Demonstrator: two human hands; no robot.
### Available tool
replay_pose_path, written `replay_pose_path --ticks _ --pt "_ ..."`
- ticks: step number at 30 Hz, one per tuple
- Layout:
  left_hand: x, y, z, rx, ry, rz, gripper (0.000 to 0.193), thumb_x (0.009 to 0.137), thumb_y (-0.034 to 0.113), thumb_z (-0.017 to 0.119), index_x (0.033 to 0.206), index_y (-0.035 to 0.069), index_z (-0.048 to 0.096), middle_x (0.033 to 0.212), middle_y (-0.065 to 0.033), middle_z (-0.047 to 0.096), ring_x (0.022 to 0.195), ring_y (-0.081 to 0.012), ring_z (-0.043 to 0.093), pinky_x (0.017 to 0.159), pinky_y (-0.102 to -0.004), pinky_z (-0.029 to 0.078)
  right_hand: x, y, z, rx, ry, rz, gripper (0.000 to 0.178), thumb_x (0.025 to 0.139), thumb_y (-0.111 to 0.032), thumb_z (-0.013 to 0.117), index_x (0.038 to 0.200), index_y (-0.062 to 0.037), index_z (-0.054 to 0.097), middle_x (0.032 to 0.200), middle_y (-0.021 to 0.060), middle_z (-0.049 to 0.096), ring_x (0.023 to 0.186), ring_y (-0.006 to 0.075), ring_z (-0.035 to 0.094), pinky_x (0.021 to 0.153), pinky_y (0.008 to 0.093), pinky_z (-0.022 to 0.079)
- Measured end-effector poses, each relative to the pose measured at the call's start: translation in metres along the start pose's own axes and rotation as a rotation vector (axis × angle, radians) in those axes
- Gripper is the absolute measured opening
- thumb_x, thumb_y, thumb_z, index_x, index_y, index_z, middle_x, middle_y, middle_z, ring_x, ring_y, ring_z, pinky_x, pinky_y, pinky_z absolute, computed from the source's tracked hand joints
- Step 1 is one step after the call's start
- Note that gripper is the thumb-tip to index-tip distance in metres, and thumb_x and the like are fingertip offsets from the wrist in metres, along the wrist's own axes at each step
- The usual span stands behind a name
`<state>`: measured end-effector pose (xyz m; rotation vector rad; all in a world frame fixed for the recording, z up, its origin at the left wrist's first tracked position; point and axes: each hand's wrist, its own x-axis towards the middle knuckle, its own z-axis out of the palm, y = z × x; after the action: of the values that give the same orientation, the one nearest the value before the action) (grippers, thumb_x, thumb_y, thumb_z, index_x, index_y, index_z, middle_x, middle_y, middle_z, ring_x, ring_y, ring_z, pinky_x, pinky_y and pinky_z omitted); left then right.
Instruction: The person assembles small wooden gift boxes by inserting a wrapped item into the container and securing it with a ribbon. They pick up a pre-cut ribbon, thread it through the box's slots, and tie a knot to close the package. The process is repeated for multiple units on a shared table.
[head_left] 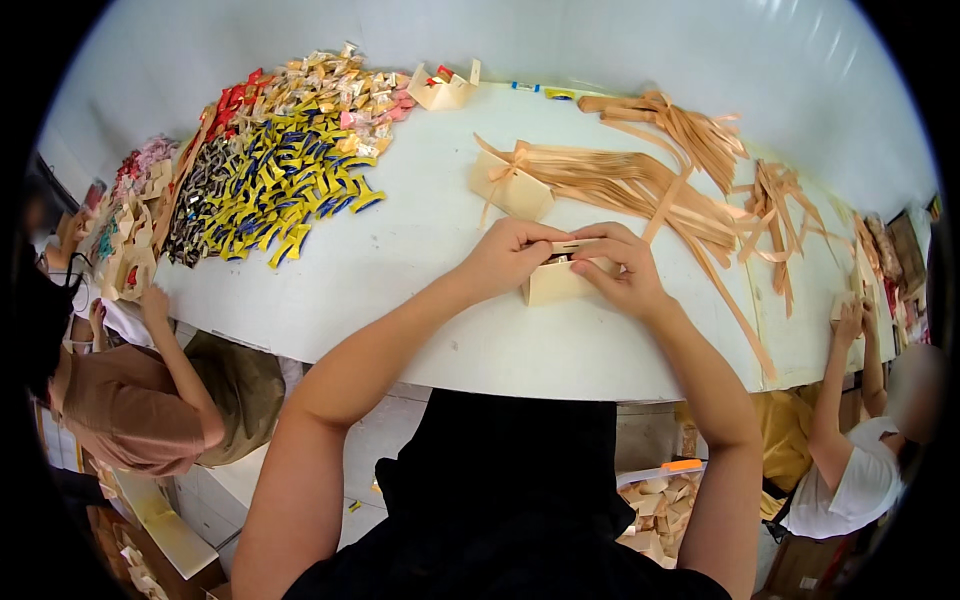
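Note:
A small cream paper box [553, 288] stands on the white table in front of me, its top partly open with something dark inside. My left hand [512, 258] pinches its upper edge from the left, fingertips at the flap. From the right, my right hand [622, 270] grips the same top edge, thumb and fingers curled over the opening. The fingers hide much of the top. Just behind lies a closed cream box [512, 190] tied with a peach ribbon bow. Long peach ribbons [625, 175] lie in a bundle beside it.
Wrapped candies [290, 170] form a big heap at the left. An open candy-filled box [443, 90] stands at the back. More ribbons [690, 130] lie far right. A co-worker [140, 400] sits left, another [850, 460] right. A bin of folded boxes [660, 510] is below the table.

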<state>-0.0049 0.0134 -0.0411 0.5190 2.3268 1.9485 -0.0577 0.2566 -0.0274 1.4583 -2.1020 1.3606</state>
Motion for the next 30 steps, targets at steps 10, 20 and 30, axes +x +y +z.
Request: replay_pose_path --ticks 10,20,30 --pt "-0.008 0.013 0.017 0.251 0.127 0.104 0.047 0.089 0.025 0.090 0.125 -0.002 0.076 0.114 -0.0126 0.080 0.114 -0.0202 0.074 0.103 -0.0337 0.056 -0.002 0.002 0.003 0.076 0.059 0.222 0.012 0.089 -0.007 0.086 0.098 -0.0041 0.079 0.095 0.0067 0.077 0.086 0.0186 0.070 0.078 0.0313 0.054" --pt "-0.008 0.016 0.016 0.257 0.196 -0.014 0.043 0.089 0.022 0.089 0.125 0.001 0.079 0.112 -0.0139 0.082 0.096 -0.0128 0.075 0.086 -0.0275 0.059 0.008 0.026 -0.093 -0.275 0.035 0.258 0.025 0.089 0.000 0.079 0.113 -0.0058 0.079 0.115 0.0080 0.076 0.112 0.0268 0.067 0.098 0.0359 0.053" --pt "0.001 -0.009 0.016 0.074 0.203 0.005 0.047 0.085 0.025 0.092 0.122 0.000 0.079 0.108 -0.0123 0.081 0.093 -0.0140 0.074 0.083 -0.0288 0.059 -0.008 0.080 -0.096 -0.523 -0.203 0.194 0.016 0.087 -0.001 0.077 0.102 -0.0071 0.074 0.119 0.0108 0.072 0.117 0.0340 0.063 0.103 0.0456 0.049"
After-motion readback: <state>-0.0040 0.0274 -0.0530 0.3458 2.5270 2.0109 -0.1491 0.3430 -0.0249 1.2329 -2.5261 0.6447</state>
